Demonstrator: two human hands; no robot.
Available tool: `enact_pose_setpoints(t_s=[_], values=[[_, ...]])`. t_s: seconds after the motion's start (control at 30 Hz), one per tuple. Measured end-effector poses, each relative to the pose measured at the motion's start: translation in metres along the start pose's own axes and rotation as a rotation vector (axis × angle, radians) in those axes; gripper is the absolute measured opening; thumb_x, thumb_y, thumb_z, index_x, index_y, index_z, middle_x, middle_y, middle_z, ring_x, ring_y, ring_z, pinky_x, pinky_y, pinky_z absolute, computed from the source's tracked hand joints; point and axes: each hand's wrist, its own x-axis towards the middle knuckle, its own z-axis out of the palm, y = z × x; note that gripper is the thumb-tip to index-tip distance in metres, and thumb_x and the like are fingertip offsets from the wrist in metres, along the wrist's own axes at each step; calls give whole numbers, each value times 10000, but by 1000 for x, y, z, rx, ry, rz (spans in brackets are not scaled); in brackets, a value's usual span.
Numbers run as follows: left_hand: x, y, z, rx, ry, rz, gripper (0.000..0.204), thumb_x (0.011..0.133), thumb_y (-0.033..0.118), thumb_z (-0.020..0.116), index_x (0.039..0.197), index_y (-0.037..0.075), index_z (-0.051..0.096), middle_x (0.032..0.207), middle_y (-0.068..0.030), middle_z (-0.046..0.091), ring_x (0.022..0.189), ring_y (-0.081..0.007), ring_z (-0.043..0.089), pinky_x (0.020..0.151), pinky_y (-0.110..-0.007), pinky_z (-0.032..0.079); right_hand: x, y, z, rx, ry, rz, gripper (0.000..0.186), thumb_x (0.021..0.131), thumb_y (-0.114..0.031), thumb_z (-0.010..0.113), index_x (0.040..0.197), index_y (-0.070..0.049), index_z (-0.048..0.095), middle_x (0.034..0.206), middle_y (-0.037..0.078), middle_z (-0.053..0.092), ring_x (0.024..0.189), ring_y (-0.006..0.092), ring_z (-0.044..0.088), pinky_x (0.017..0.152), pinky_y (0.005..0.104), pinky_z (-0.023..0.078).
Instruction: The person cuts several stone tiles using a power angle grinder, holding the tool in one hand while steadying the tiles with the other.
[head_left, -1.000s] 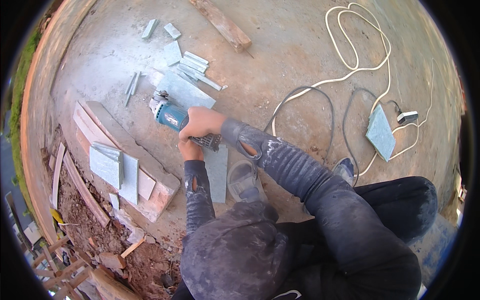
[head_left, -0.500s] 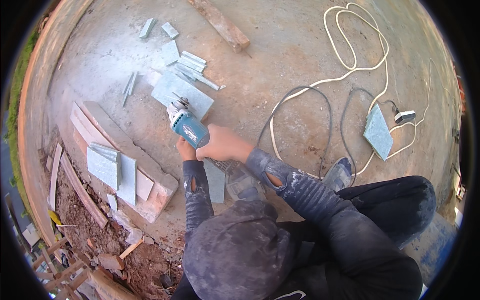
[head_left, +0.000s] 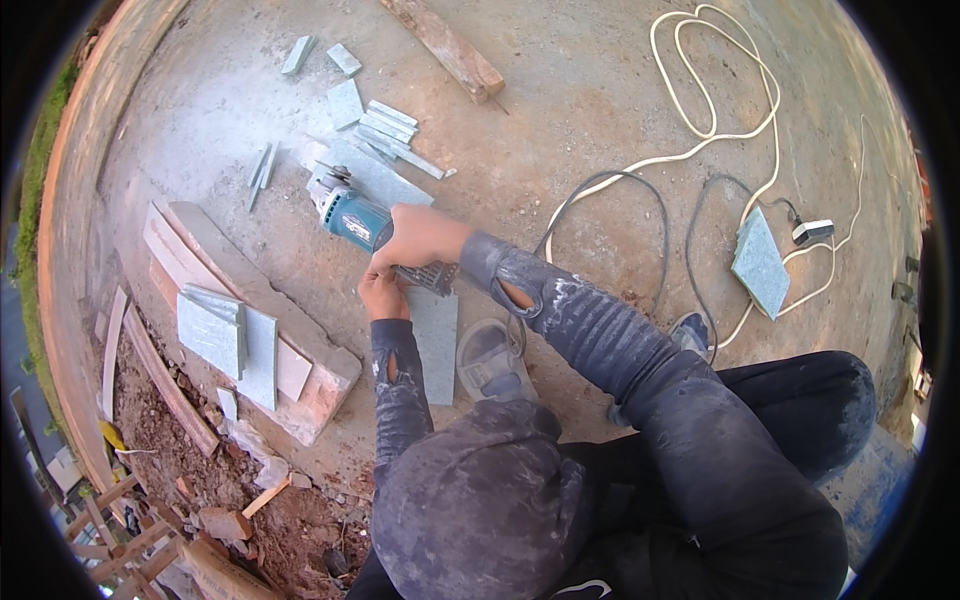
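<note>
My right hand (head_left: 422, 236) is closed around the body of a teal angle grinder (head_left: 357, 220). The grinder's metal head and disc lie over the left part of a grey-green stone tile (head_left: 385, 178) on the ground. Just below the right hand, my left hand (head_left: 383, 295) has its fingers curled against the grinder's underside; its exact grip is partly hidden. A second rectangular tile (head_left: 434, 350) lies between my left forearm and a sandalled foot (head_left: 492, 360). Cut tile strips (head_left: 388, 128) are bunched beyond the tile at the disc, and pale dust surrounds them.
Stacked tiles (head_left: 212, 333) rest on a stone slab (head_left: 325, 375) at left, beside loose soil (head_left: 290, 520). A wooden beam (head_left: 445, 45) lies at the far side. On the right are a looped cream cable (head_left: 640, 165), a dark cord (head_left: 662, 225), a power socket (head_left: 812, 233) and another tile (head_left: 760, 263).
The grinder and my right hand have shifted left and slightly away, bringing the disc farther left over the tile. My left hand has moved slightly right, closer beneath the right hand.
</note>
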Motion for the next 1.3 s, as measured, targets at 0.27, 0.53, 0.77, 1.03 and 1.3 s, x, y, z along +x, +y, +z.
enact_pose_setpoints(t_s=[0.27,0.53,0.77,1.03,1.3], values=[[2,1,-2,-6,10,-8,239,924,-53,495,1125,-76,622,1058,-149,689,901,-223,693,789,-343,576,-55,21,6,91,6,54,599,567,-329,764,976,85,623,967,258,664,895,356,659,776,378,519],[-8,10,5,41,27,-18,203,917,-38,550,1090,-84,647,1030,-132,699,861,-194,693,778,-311,563,-65,10,17,155,79,114,705,586,-356,755,1085,105,567,984,267,653,934,374,654,808,379,518],[-4,2,2,24,31,60,170,924,9,577,1070,-63,629,962,-101,693,812,-170,677,692,-283,543,-5,-5,10,130,138,39,620,560,-361,751,915,141,671,903,309,682,824,374,707,744,374,560],[-2,5,-1,57,34,-36,259,944,74,610,1186,-20,623,983,-60,700,823,-142,663,664,-263,536,-7,6,-15,101,-6,-6,707,553,-329,768,1021,170,588,946,289,661,852,326,681,727,357,530],[-11,18,17,81,99,-95,350,923,127,675,1238,-13,616,1020,-68,703,816,-128,651,665,-252,532,-47,32,-65,-183,-158,-17,596,586,-321,765,1019,57,611,946,235,668,849,340,656,741,386,513]])
